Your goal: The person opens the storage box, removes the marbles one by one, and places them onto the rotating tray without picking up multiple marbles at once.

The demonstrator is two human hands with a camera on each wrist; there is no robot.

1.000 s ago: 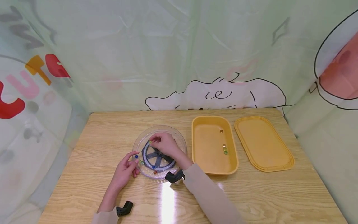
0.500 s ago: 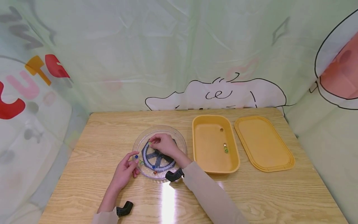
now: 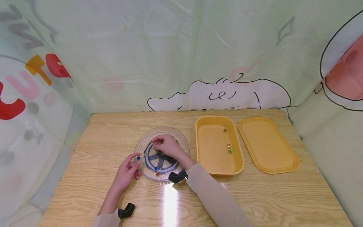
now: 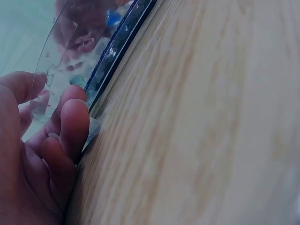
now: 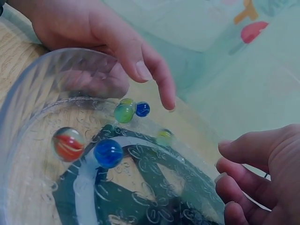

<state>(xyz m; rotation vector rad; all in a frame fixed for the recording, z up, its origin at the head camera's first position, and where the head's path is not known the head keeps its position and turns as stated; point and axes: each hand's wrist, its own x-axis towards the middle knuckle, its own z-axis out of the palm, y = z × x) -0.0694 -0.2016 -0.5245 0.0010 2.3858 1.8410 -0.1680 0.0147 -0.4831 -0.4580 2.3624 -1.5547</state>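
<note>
A clear glass bowl (image 3: 181, 140) stands on the table, with a dark spoked wheel shape and pale ring (image 3: 160, 171) showing at its floor. My left hand (image 3: 126, 172) rests at the bowl's left side, thumb and index finger over the rim, the other fingers outside against the wall. Above the bowl hovers my right hand (image 3: 167, 146), its fingers loosely bent and nothing between them. A yellow-green marble (image 5: 164, 136) lies near its fingertips. Elsewhere in the bowl are blue marbles (image 5: 108, 153), green ones (image 5: 123, 113) and a red-swirled marble (image 5: 68, 144).
Right of the bowl sits a yellow tray (image 3: 210, 160) holding several marbles (image 3: 229, 149). Its flat yellow lid (image 3: 267, 146) lies farther right on the wooden table (image 3: 283, 195). A printed curtain (image 3: 141, 56) hangs behind the table.
The yellow-green marble that my right fingers pinched has been let go and now lies lower left of them in the bowl. My left hand has not moved.
</note>
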